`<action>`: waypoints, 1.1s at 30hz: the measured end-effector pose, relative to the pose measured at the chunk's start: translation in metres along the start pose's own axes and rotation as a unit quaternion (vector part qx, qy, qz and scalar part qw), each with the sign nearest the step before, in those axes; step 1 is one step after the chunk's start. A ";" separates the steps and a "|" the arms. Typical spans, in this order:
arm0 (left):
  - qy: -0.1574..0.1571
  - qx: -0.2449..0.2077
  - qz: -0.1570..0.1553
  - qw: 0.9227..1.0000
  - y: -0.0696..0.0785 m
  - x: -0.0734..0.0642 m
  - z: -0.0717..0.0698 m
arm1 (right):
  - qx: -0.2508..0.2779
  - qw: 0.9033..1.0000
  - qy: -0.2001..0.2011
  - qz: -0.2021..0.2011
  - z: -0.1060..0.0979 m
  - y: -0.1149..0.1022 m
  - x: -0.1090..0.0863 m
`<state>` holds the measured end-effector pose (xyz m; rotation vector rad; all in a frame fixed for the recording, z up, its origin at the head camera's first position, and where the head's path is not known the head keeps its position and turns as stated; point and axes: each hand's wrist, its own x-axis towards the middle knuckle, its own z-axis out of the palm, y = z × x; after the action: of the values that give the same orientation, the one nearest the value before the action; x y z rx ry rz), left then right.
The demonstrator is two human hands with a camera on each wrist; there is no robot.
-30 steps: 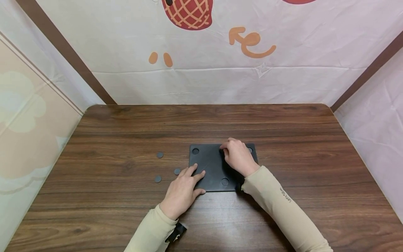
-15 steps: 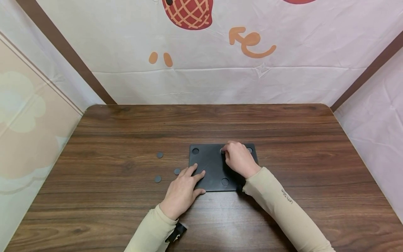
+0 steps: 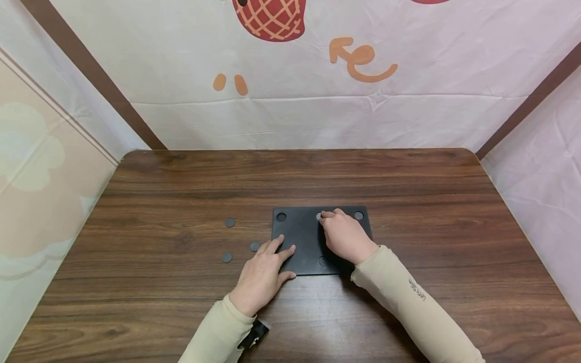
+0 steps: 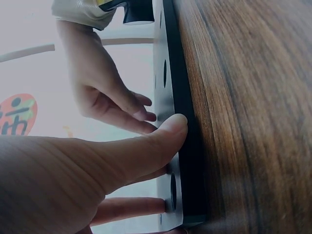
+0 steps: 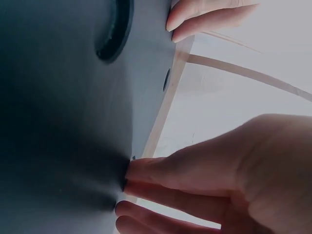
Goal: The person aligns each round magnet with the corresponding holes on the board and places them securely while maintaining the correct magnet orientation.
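Note:
A black rectangular board (image 3: 305, 242) with round recesses lies on the table. My left hand (image 3: 260, 282) rests spread on its left side, fingertips on the top and thumb at the near edge. My right hand (image 3: 345, 234) reaches over the board. Its fingertips touch a small grey disc (image 3: 319, 216) at the far middle recess; thumb and fingers are close together in the right wrist view. Another grey disc (image 3: 359, 216) sits at the far right recess. The far left recess (image 3: 281, 217) looks dark. The right forearm hides the near right corner.
Several small grey discs lie on the wooden table (image 3: 159, 242) left of the board: a far disc (image 3: 230, 222), a near disc (image 3: 227, 257) and a disc (image 3: 255, 246) by the left fingertips. A printed curtain (image 3: 290, 121) hangs behind the table.
My right hand has shifted slightly toward me, its fingertips lower. The disc at the far middle recess has come into view. The left hand stays in place.

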<state>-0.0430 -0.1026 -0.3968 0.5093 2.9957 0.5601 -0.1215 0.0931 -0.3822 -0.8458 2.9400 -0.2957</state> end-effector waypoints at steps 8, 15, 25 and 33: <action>-0.003 -0.001 0.000 1.000 0.000 0.000 0.000 | -0.018 1.000 -0.007 -0.021 -0.002 0.000 -0.002; -0.009 -0.005 0.000 1.000 0.000 0.000 -0.001 | 0.002 0.999 -0.034 -0.014 -0.004 0.004 -0.004; -0.008 0.000 0.002 1.000 0.000 0.000 -0.001 | 0.060 0.996 -0.066 -0.030 -0.006 0.016 -0.016; -0.009 -0.001 0.003 1.000 0.000 0.000 -0.001 | 0.082 0.995 -0.059 -0.028 -0.004 0.019 -0.025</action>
<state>-0.0432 -0.1030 -0.3956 0.5218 2.9778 0.5567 -0.1104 0.1228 -0.3821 -0.8917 2.7427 -0.4666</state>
